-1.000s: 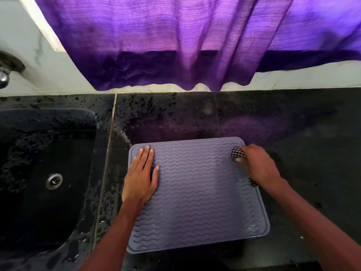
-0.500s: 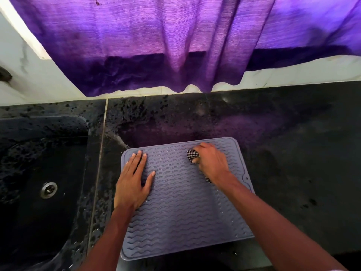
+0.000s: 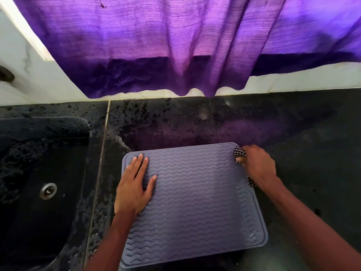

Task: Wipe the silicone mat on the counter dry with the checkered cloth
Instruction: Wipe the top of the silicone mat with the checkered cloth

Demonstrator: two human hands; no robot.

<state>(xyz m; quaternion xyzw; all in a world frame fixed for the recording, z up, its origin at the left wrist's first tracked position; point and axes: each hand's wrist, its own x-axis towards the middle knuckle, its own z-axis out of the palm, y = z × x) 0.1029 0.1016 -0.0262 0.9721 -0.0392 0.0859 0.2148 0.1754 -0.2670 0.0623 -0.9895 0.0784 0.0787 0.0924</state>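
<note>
Half a second ago the right hand worked the checkered cloth near the middle of the silicone mat's far edge; now hand and cloth sit at the mat's far right corner, as they did a second ago, while the left hand has kept its place flat on the mat's left side. There is one mat, one cloth and two hands. The right hand's grip is clamped around the bunched cloth, with a black-and-white tuft showing past the fingers and another bit under the wrist; the left hand's grip is spread apart, palm down, holding nothing. The mat is grey-blue, square with rounded corners and a raised rim, ribbed with wavy lines, and small wet glints show near its right corner closest to the camera. It lies flat on the dark, water-spotted bench, just right of the black sink, with a purple curtain hanging beyond its far edge.
</note>
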